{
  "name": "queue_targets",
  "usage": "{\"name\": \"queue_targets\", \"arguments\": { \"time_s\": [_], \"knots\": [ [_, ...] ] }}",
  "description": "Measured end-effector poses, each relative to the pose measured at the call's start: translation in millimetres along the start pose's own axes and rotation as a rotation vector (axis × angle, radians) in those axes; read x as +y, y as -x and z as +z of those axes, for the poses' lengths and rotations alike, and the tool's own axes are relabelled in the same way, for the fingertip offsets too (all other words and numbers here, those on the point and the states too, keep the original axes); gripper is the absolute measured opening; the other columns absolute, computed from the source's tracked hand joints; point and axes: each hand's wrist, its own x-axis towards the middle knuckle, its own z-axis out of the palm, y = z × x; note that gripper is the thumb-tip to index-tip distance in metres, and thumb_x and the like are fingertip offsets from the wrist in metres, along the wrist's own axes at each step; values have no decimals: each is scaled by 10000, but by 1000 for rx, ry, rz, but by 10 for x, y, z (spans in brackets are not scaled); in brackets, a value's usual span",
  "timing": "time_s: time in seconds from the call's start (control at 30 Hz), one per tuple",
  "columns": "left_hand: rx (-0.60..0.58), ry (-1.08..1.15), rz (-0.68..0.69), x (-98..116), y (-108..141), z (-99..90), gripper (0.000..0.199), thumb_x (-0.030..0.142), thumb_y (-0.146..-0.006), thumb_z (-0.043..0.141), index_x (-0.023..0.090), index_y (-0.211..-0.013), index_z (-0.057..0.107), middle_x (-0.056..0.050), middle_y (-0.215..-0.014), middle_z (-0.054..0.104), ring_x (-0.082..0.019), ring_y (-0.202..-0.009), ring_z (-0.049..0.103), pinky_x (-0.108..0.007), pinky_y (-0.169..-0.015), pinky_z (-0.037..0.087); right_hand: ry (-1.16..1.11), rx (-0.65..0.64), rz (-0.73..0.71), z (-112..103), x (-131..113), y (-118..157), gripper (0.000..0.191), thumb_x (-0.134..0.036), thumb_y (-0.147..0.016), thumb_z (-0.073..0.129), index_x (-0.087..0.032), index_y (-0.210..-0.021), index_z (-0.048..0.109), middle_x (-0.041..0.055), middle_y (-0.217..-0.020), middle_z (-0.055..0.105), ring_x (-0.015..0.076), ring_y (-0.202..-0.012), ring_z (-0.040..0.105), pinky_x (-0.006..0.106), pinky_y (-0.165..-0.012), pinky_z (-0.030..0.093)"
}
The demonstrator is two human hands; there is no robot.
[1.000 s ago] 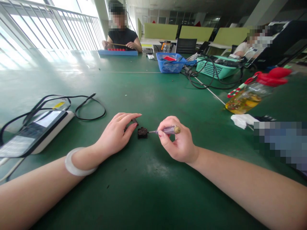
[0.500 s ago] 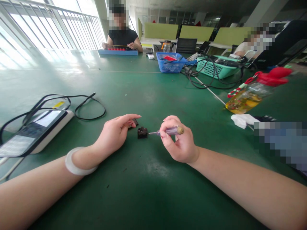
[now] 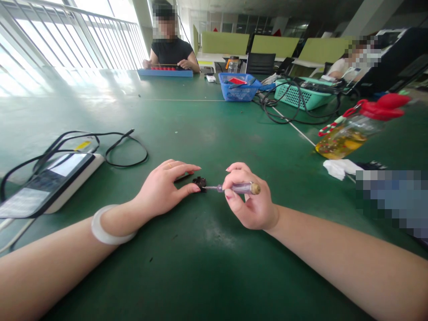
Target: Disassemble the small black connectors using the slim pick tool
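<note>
A small black part, with a dark uneven top, lies on the green table. My left hand reaches around it from the left: the thumb tip touches its near left side, while the outstretched fingers hover just past its far side with a narrow gap. Beneath those fingers lies a flat dark piece, partly hidden. My right hand is closed around a screwdriver with a clear purplish handle and a brownish end cap. Its thin shaft points left, and the tip meets the right side of the black part.
A handheld device with a black cable lies at left. To the right are a red-lidded bottle and a white cloth. Farther back stand a blue basket and a green basket. A person sits opposite.
My left hand has moved right and opened around the black part, its thumb now touching it. The screwdriver stays in my right hand, barely shifted, its tip still at the part.
</note>
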Motion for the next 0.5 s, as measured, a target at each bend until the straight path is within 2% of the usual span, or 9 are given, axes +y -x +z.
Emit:
{"name": "queue_targets", "arguments": {
  "time_s": [0.07,0.17,0.3,0.5],
  "knots": [
    [-70,-5,59,-18,-18,14,501,564,-750,638,231,-1122,658,-63,-1028,689,-252,-984,568,-370,-892,458,1,-5,-10,0,-3,1,155,-99,-752,524,-225,-843,522,-46,-661,536,112,-540,469,411,-825,452],
    [-145,-17,73,-32,-32,36,493,555,-766,630,244,-1148,648,-59,-1030,694,-263,-1035,547,-383,-912,454,23,51,13,5,4,11,150,-104,-761,520,-226,-846,533,-32,-686,545,129,-590,493,416,-834,445],
    [-147,-21,60,-34,-34,52,415,500,-807,607,250,-1134,655,-49,-1027,692,-252,-1038,545,-374,-920,454,38,132,96,13,27,27,127,-120,-794,508,-229,-847,543,-17,-694,534,155,-665,512,400,-806,436],
    [-160,-3,47,-43,-32,53,412,481,-814,605,249,-1151,653,-55,-1026,681,-240,-1031,551,-353,-921,464,-3,85,196,12,42,36,86,-156,-830,500,-219,-862,549,2,-744,531,158,-694,502,355,-711,428]
  ]
}}
